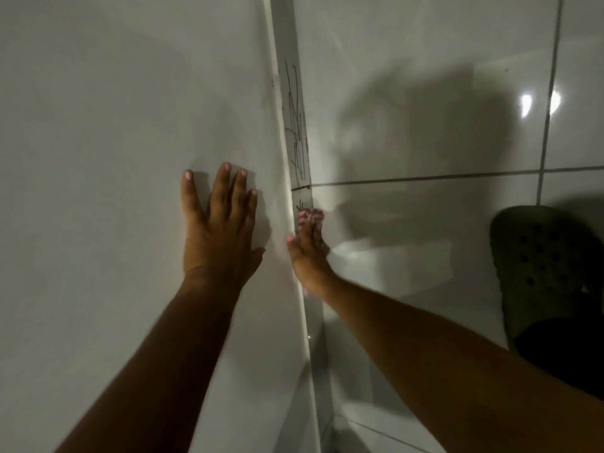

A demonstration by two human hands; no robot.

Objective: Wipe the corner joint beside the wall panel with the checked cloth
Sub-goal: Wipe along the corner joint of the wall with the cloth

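Note:
A smooth white wall panel [114, 142] fills the left half of the view. Its right edge meets a narrow corner joint [295, 125] marked with dark scribbles. My left hand [219, 227] lies flat on the panel, fingers spread and holding nothing. My right hand [307, 250] reaches into the joint, blurred, pressing a red-and-white checked cloth [310, 216] against the strip just below a horizontal grout line. Most of the cloth is hidden under my fingers.
Glossy white tiles [425, 125] with grey grout lines lie to the right of the joint, showing reflections and my shadow. A dark green perforated clog [542, 266] on a foot sits at the right edge.

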